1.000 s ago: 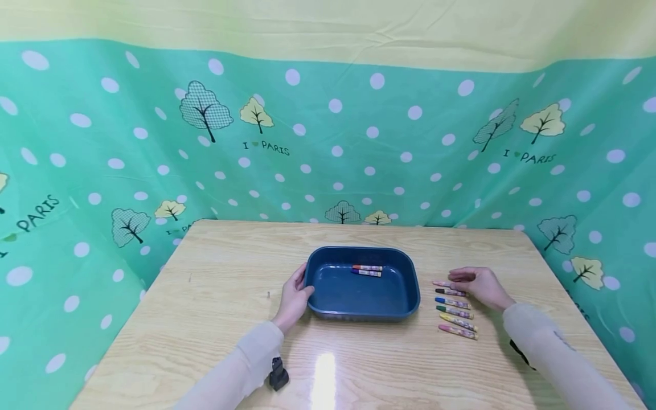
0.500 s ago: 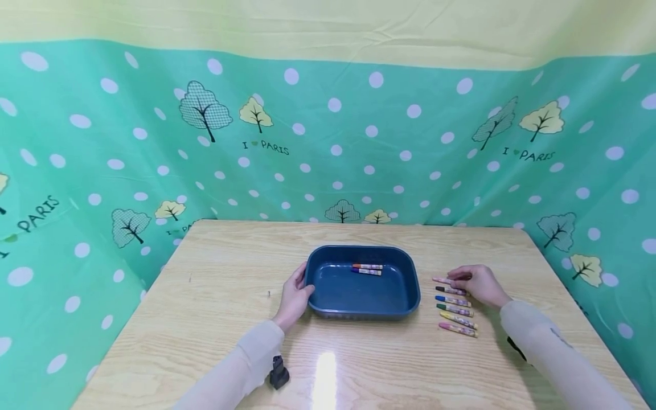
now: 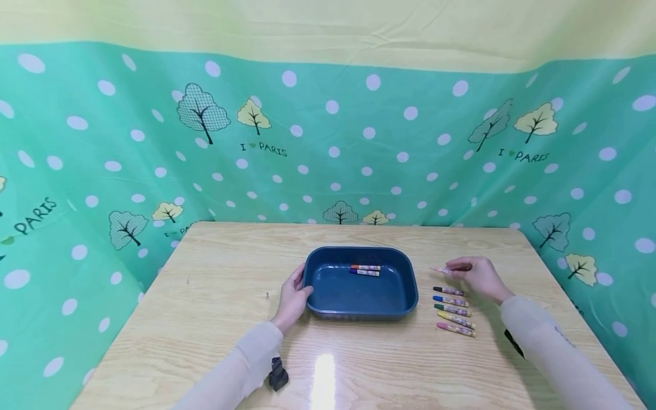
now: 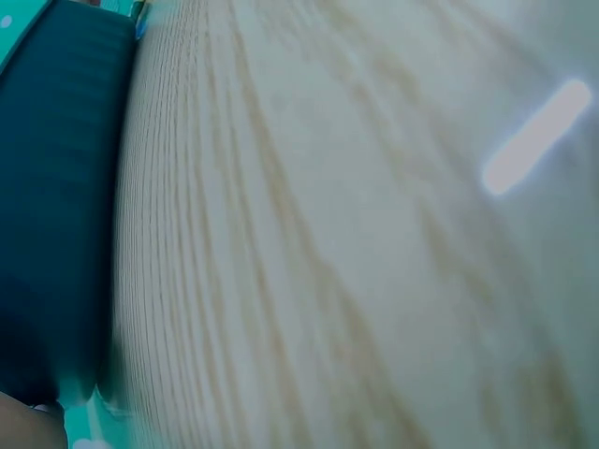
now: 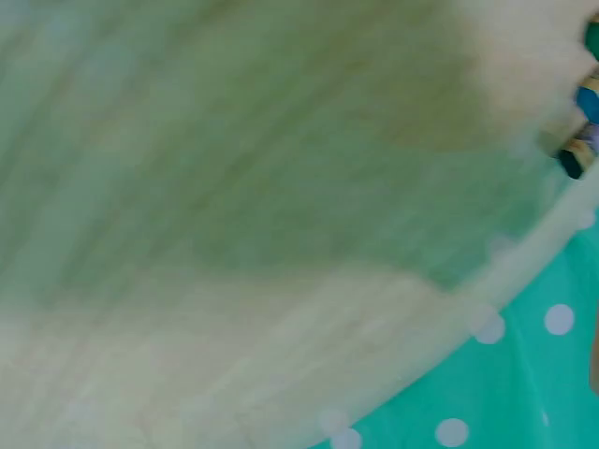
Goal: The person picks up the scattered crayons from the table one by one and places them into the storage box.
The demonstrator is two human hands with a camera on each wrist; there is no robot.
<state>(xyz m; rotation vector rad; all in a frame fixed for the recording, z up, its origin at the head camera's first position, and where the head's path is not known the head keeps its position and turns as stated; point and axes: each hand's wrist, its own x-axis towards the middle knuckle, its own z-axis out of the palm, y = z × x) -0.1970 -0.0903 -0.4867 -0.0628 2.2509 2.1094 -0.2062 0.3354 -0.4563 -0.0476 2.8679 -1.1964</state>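
A: Beyond both your hands hangs the spotted cloth (image 3: 359,114), and beneath them spreads your wooden table (image 3: 230,256).

B: Next comes the blue tray (image 3: 353,293), just right of your left hand (image 3: 294,298), which is clamped on its side wall, thumb at the rim. That probably keeps it from sliding.

A: And your right hand (image 3: 480,278)?

B: You have thumb and fingers together on the pale pink crayon (image 3: 439,269), tip toward the tray. You seem to pinch it well back, leaving the tip free. Whether it clears the tabletop, I can't tell.

A: Nearer you than that hand lie the black crayon (image 3: 449,291), blue crayon (image 3: 451,300), green crayon (image 3: 452,310), yellow crayon (image 3: 456,320) and deeper pink crayon (image 3: 456,329), spaced apart, presumably so your fingers can take one without nudging another.

B: Between your hands, inside the tray, lie the orange-red crayon (image 3: 365,267) and dark purple crayon (image 3: 365,273).

A: Only your head view shows those two. Your left wrist view has the tray's outer wall up close.

B: Your right wrist view, blurred, catches black, blue and green crayon ends, but not the pinched one.
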